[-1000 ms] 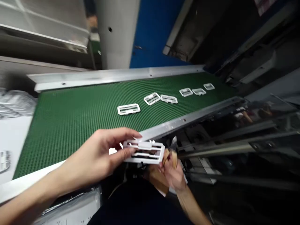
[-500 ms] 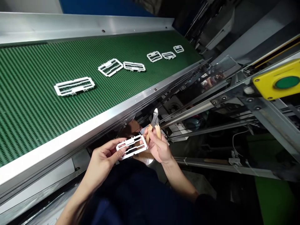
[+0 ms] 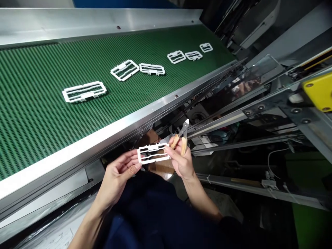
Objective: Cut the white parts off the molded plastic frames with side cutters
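A white plastic frame (image 3: 153,147) with long slots and a small tab is held up in front of my body, below the conveyor's edge. My left hand (image 3: 118,174) grips its left end, thumb in front and fingers behind. At the other end, the thumb of my right hand (image 3: 183,162) presses on the frame. That same hand also holds nippers (image 3: 184,144) with tan handles, their metal jaws pointing up and away from the frame. The palm hides part of the handles.
A green conveyor belt (image 3: 85,128) with metal side rails (image 3: 103,135) runs across the left and back. Several similar frames (image 3: 125,70) lie on it. On the right are metal bars (image 3: 233,121) and a yellow box (image 3: 319,91), partly cut off.
The frame has shifted right and turned more level. My right thumb now lies on its right end, and my left fingers have slid out to its left edge. The nippers moved right with my hand.
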{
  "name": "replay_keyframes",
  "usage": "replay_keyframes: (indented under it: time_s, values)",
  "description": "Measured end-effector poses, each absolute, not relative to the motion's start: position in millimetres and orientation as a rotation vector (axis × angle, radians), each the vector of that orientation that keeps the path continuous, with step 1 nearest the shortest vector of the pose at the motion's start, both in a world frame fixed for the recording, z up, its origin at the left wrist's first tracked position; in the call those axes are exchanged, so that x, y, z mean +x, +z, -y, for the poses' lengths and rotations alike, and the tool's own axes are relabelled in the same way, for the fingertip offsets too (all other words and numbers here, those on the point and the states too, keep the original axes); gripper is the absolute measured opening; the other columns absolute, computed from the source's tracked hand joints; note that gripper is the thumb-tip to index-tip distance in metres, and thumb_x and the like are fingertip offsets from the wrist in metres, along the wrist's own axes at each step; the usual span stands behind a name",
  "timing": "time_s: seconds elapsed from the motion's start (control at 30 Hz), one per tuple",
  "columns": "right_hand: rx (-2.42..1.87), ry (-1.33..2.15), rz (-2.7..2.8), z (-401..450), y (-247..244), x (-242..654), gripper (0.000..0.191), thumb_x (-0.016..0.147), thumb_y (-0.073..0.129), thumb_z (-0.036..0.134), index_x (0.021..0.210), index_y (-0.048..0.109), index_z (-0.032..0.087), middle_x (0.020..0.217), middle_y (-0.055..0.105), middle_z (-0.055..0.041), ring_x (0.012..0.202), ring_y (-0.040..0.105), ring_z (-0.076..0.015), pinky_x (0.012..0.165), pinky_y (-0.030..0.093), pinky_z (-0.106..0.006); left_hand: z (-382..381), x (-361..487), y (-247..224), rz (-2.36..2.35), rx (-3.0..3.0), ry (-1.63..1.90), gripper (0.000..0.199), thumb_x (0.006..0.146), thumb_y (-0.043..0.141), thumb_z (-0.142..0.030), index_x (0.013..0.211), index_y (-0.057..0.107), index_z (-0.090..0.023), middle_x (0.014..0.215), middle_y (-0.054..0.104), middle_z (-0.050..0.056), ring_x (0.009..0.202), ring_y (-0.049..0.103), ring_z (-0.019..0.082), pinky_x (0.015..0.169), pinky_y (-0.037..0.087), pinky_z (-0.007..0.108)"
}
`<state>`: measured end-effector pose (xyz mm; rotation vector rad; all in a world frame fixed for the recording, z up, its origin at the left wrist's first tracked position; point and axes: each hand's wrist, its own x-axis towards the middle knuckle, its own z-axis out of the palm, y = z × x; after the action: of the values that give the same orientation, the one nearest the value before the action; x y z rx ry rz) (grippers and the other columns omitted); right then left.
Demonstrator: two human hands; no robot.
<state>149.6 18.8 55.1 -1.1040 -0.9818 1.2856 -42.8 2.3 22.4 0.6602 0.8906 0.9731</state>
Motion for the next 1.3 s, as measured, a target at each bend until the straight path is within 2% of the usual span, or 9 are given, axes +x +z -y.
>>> replay_keyframes:
  time_s: [0.33,0.5,0.6,0.7,0.77,0.93,1.1,1.2,1.3]
  values:
    - [-1.188,1.247,1.004,-20,50,151,0.018,0.077,0.065,0.024,0.087,0.051,0.02,0.07,0.045,0.0028,0.063,0.047,-0.0096,0.057,0.04,-0.023,-10,-42,22,-0.964,0.717,0.944,0.018,0.079,0.068,-0.03,0.09,0.065,-0.017,0.073,0.064,0.002,0.069,0.059,0.014,0.068,0.046,0.024]
    - [-1.2,1.245,1.007,-19,46,150,0.019,0.077,0.065,0.024,0.088,0.051,0.02,0.072,0.046,0.0025,0.064,0.047,-0.0098,0.059,0.04,-0.024,-13,-41,21,-1.003,0.877,0.948,0.017,0.083,0.061,-0.033,0.079,0.059,-0.017,0.066,0.06,0.002,0.064,0.055,0.015,0.064,0.043,0.026]
    - [-1.219,1.244,1.024,-18,43,150,0.02,0.076,0.066,0.026,0.087,0.051,0.02,0.07,0.046,0.0029,0.062,0.046,-0.0096,0.058,0.039,-0.024,-13,-41,20,-1.105,1.008,0.986,0.017,0.085,0.058,-0.033,0.08,0.058,-0.017,0.075,0.061,0.003,0.071,0.055,0.017,0.068,0.043,0.026]
    - [-1.206,1.29,1.002,-15,38,150,0.019,0.077,0.065,0.025,0.088,0.05,0.02,0.068,0.046,0.0038,0.06,0.045,-0.0087,0.056,0.038,-0.023,-13,-40,20,-1.177,1.065,1.11,0.014,0.085,0.057,-0.03,0.08,0.057,-0.017,0.111,0.059,0.008,0.096,0.056,0.021,0.082,0.043,0.028]
    - [-1.207,1.346,0.977,-12,30,150,0.019,0.078,0.065,0.025,0.089,0.05,0.02,0.068,0.046,0.0042,0.058,0.045,-0.0079,0.054,0.037,-0.021,-15,-40,21,-1.124,1.091,1.172,0.012,0.085,0.056,-0.027,0.079,0.056,-0.017,0.122,0.055,0.01,0.107,0.053,0.023,0.09,0.042,0.03]
    - [-1.285,1.545,1.008,8,1,149,0.021,0.08,0.062,0.03,0.09,0.048,0.019,0.068,0.047,0.004,0.057,0.046,-0.008,0.054,0.04,-0.022,-20,-50,24,-0.92,1.259,1.026,0.011,0.089,0.051,-0.024,0.081,0.055,-0.016,0.1,0.062,0.009,0.09,0.058,0.02,0.08,0.045,0.029]
    - [-1.532,1.648,1.37,38,-9,153,0.021,0.083,0.057,0.036,0.091,0.05,0.017,0.073,0.054,0.0008,0.063,0.052,-0.0103,0.062,0.044,-0.025,-11,-59,20,-0.894,1.414,0.722,0.018,0.09,0.048,-0.028,0.081,0.057,-0.016,0.099,0.063,0.009,0.083,0.058,0.019,0.077,0.045,0.027]
    - [-1.661,1.542,1.618,48,3,163,0.02,0.084,0.055,0.035,0.093,0.053,0.018,0.083,0.059,-0.0017,0.074,0.056,-0.013,0.069,0.045,-0.026,0,-57,18,-0.847,1.505,0.627,0.018,0.091,0.046,-0.027,0.085,0.06,-0.017,0.095,0.064,0.008,0.082,0.059,0.018,0.076,0.044,0.026]
    - [-1.739,1.388,1.803,47,26,179,0.026,0.085,0.054,0.034,0.106,0.052,0.02,0.093,0.062,-0.0032,0.084,0.059,-0.0153,0.077,0.045,-0.029,5,-52,19,-0.813,1.524,0.593,0.018,0.091,0.045,-0.026,0.09,0.061,-0.018,0.094,0.064,0.007,0.082,0.059,0.019,0.075,0.044,0.025]
